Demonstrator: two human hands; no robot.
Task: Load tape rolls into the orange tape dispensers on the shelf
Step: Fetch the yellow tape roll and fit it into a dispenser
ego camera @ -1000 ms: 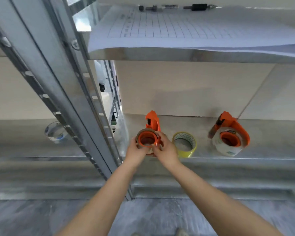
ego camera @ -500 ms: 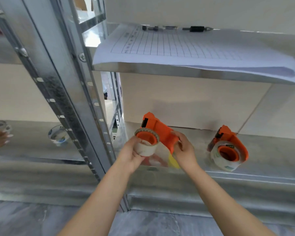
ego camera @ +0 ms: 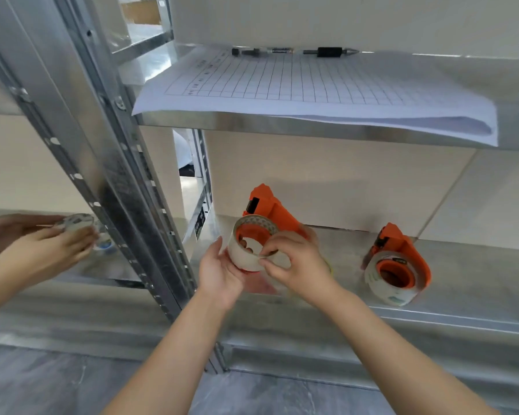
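I hold an orange tape dispenser (ego camera: 270, 208) lifted above the lower metal shelf (ego camera: 468, 283), with a white tape roll (ego camera: 243, 256) seated on its orange hub. My left hand (ego camera: 219, 274) cups the roll from the left and below. My right hand (ego camera: 294, 259) pinches the roll's front edge between thumb and fingers and covers the dispenser's rear. A second orange dispenser (ego camera: 402, 265), loaded with a white roll, lies on the shelf to the right. Only a sliver of the yellow tape roll (ego camera: 330, 268) shows behind my right hand.
A slotted steel upright (ego camera: 108, 163) stands left of my hands. Another person's hands (ego camera: 33, 250) hold a tape roll in the left bay. The upper shelf carries a gridded paper sheet (ego camera: 312, 88) and two markers (ego camera: 294, 51).
I have lifted the dispenser off the shelf and tipped it. My right hand moved from its rear to the roll's front edge. Another person's hands came in at the left.
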